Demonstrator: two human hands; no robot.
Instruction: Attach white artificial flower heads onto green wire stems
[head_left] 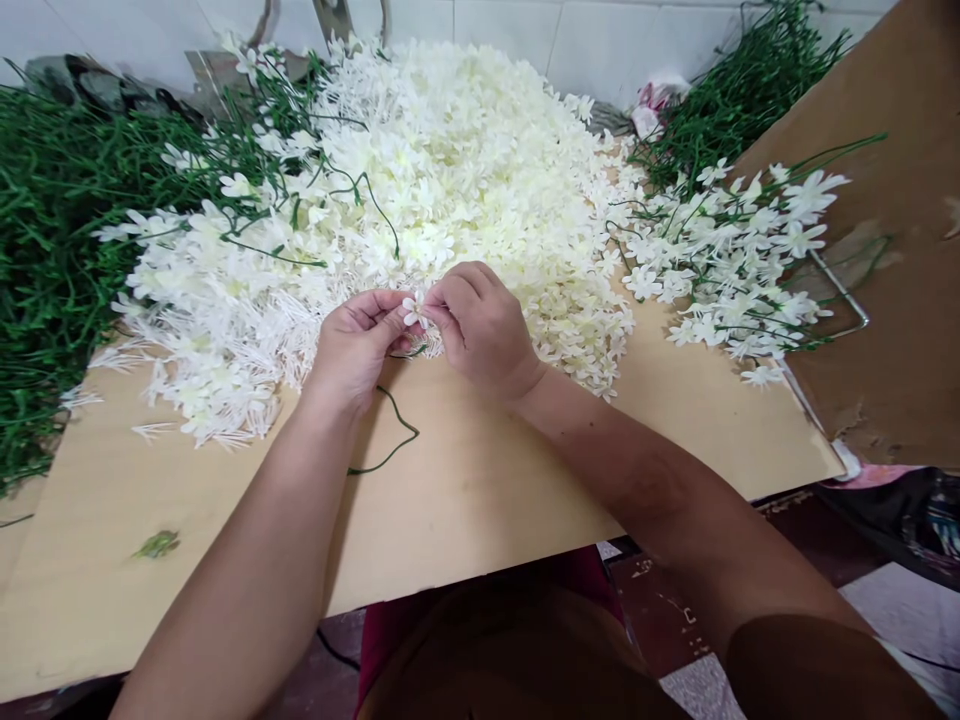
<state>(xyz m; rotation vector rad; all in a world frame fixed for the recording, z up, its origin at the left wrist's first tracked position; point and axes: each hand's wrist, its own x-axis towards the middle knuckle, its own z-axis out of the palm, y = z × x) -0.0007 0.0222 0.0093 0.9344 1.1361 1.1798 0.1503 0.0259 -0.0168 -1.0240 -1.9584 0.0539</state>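
Note:
Over the near middle of the table, my left hand is closed on a green plastic flower stem, whose thin lower end curves down below the palm. A small white artificial flower sits at the left fingertips. Thumb and fingers of my right hand pinch this flower from the right side. The fingers hide the join between flower and stem. Just beyond both hands rises a big heap of loose white and cream artificial flowers.
Bunches of green stems lie at the left, with another pile at the back right. Stems bearing white flowers rest by a cardboard panel and a bent metal wire. A small green scrap lies front left.

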